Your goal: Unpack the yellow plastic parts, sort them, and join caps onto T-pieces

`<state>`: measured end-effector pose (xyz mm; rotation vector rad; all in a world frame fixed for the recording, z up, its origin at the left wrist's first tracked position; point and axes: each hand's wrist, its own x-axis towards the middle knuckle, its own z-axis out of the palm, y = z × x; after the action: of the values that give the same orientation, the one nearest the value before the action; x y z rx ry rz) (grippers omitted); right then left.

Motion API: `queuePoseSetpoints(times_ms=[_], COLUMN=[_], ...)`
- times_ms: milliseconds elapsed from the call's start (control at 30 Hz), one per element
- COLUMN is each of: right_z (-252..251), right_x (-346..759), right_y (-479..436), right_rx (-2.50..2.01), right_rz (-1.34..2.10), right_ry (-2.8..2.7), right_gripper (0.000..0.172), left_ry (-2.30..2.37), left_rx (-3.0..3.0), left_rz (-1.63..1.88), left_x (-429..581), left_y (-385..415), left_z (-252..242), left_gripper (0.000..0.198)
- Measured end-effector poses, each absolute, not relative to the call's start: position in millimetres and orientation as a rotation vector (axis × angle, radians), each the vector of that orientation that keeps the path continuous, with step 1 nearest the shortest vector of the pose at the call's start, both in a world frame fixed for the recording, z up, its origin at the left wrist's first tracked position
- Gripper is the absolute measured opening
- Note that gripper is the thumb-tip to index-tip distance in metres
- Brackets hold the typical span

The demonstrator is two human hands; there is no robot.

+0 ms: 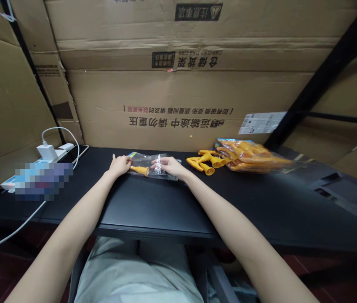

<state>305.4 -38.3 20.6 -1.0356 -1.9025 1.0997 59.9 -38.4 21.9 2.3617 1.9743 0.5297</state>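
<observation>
The bag [155, 165], judged light, limp and slippery, was pinned flat under the fingertips, its near end pressed by the left hand's [120, 164] relaxed fingers, its film pinched by the right hand [170, 165], the stiff orange piece [141, 170] between them judged the surer hold.

Item: clear plastic bag [148, 162] — flat, crinkled, on the black bench [153, 206]; one orange trumpet-shaped piece [141, 170] lying sideways at its left end.

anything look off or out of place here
Only small things: a few orange plastic pieces lie loose beside the pile of filled bags, and the cardboard wall behind has its print upside down. Nothing spilled or broken.
</observation>
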Motion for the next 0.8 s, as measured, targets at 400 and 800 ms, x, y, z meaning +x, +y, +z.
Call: queuePoseSetpoints(times_ms=[400,800], right_z=[62.2,39.6], right_x=[369.6,401.0], right_y=[-47.4,-33.1], right_rx=[-2.298,-2.339], right_rz=[-0.192,-0.313], right_ry=[-1.743,-2.012], right_gripper=[0.032,0.033], left_ry=[2.403,2.291], left_rx=[1.951,2.006], left_rz=[0.577,0.833], left_x=[33.8,14.9], left_y=[-29.0,-10.8], left_z=[21.4,2.8], left_gripper=[0.036,0.034])
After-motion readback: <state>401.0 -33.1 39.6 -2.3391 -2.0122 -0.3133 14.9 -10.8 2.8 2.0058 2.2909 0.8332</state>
